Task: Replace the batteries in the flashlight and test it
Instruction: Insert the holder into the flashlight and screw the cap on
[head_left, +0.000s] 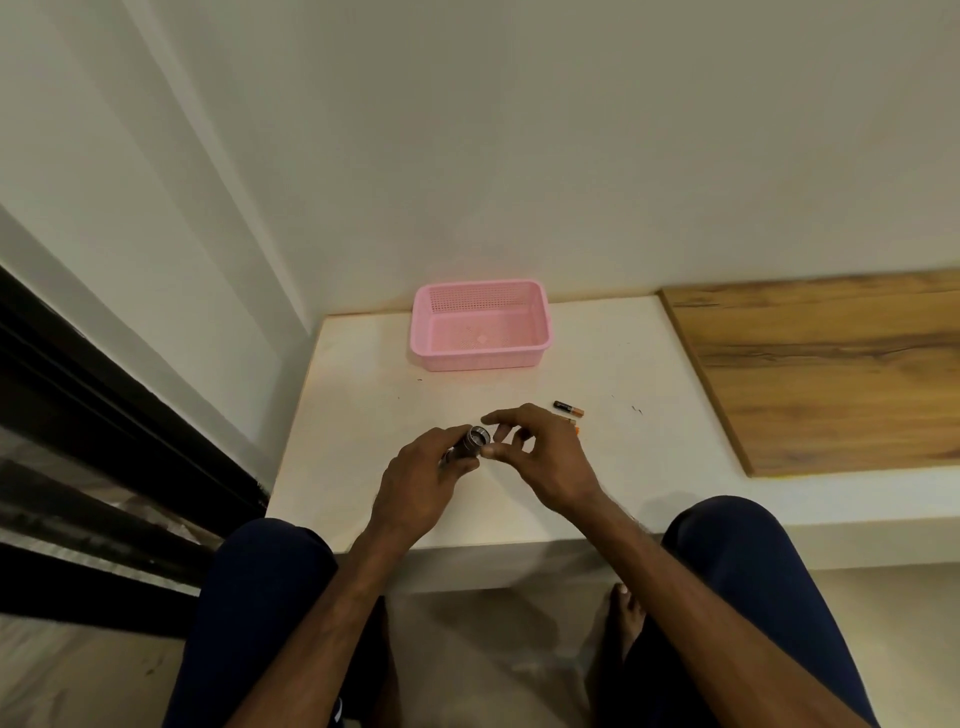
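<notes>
A person sits at a low white ledge (363, 395) with both knees in dark trousers at its near edge and a bare foot (626, 618) on the floor between them. The left hand (421, 483) is wrapped around the barrel of a small dark metal flashlight (470, 441), fingers closed over it, holding it just above the ledge with one round end tilted up and to the right toward the other hand. The right hand (535, 452) sits just beside that end, its thumb and forefinger curled close to the rim with the other fingers spread loosely; the thumb tip appears to touch the rim, but whether anything small is pinched between the fingertips cannot be told. Just beyond the right hand, a black and orange battery (568, 408) lies flat on the ledge, and a bit of orange (575, 427) showing at the far side of the knuckles may be another one, mostly hidden by the hand. Farther back, near the wall, stands a pink plastic basket (480, 358) with perforated sides, well apart from the hands. To the right, a wooden panel (831, 364) lies on the ledge surface against the wall.
</notes>
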